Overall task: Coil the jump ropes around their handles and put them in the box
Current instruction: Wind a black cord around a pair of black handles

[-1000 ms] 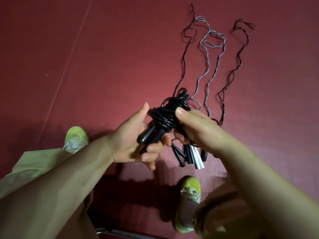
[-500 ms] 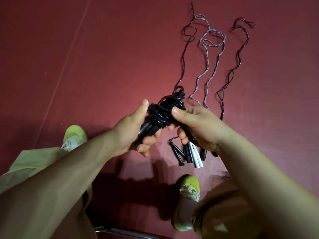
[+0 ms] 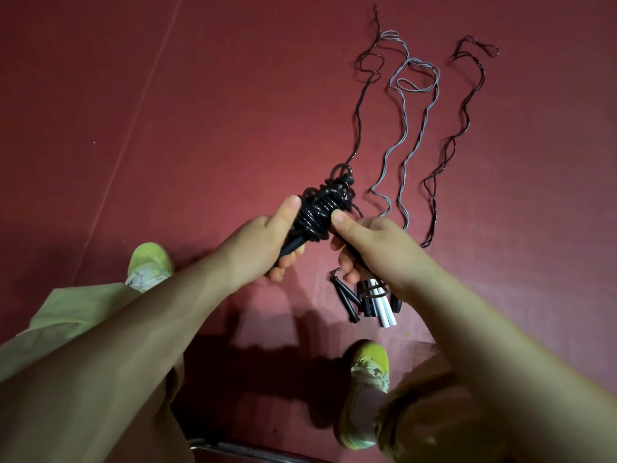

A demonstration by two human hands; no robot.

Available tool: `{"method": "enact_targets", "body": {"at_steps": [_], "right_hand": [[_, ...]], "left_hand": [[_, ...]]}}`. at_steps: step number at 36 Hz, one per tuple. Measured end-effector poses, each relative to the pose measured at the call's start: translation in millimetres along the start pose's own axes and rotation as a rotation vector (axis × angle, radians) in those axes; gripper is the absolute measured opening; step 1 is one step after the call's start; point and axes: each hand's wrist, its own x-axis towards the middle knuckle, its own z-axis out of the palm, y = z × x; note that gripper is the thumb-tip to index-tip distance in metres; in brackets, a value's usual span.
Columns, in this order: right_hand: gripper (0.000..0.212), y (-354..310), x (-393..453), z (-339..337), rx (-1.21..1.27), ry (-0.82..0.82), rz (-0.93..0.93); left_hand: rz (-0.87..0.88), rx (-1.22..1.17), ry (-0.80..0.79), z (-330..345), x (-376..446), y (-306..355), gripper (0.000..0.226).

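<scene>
Black rope bundle (image 3: 320, 208) has lifted slightly farther from the floor, left hand (image 3: 260, 248) clamped on its handles, right hand (image 3: 370, 242) still pinching the coils: winding nearly done, box unseen.

Floor (image 3: 233, 95): dark red, matte, smooth, fills nearly the whole view. One thin pale seam line (image 3: 133, 118) runs diagonally across its left part. Light falls from above and behind; dark shadows (image 3: 267, 369) pool on the floor near the bottom centre. A metal bar (image 3: 240, 450), shiny, shows at the bottom edge.
</scene>
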Motion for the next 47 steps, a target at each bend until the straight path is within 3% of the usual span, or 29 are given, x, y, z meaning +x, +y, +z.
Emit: {"method": "enact_targets", "body": {"at_steps": [3,5,8,13,19,25,30,36,39,42,45,47], "right_hand": [[0.051,3,-1,6,-0.013,-0.084,0.070],[0.060,7,0,9,-0.035,-0.130,0.124],[0.067,10,1,10,-0.052,-0.141,0.156],[0.069,9,1,6,-0.062,-0.110,0.200],[0.055,11,5,5,-0.170,-0.009,0.108],[0.041,7,5,5,-0.120,0.049,-0.001],[0.058,6,2,6,0.004,-0.010,0.037],[0.051,12,2,11,-0.053,0.066,-0.060],[0.037,9,1,10,0.000,0.027,-0.147],[0.028,8,1,7,-0.034,-0.046,-0.241],[0.024,4,-5,4,-0.069,-0.128,-0.349],[0.036,0,-10,3,-0.032,-0.191,-0.391]], "left_hand": [[0.054,0.254,0.040,-1,2,-7,0.074],[0.069,0.367,0.077,0,0,-9,0.063],[0.077,0.429,0.092,2,-2,-10,0.050],[0.039,0.541,0.087,5,-4,-8,0.050],[0.020,0.545,0.073,4,-5,-11,0.055],[0.071,0.509,0.108,3,-8,-3,0.050],[0.101,0.553,0.149,5,-11,-3,0.049],[0.202,0.630,0.243,13,-17,-1,0.055],[0.166,0.462,0.113,8,-15,2,0.056],[0.083,0.022,-0.250,2,-13,1,0.054],[-0.072,-0.323,-0.630,-9,-12,-6,0.084],[-0.105,-0.455,-0.833,-14,-11,-10,0.086]]}}
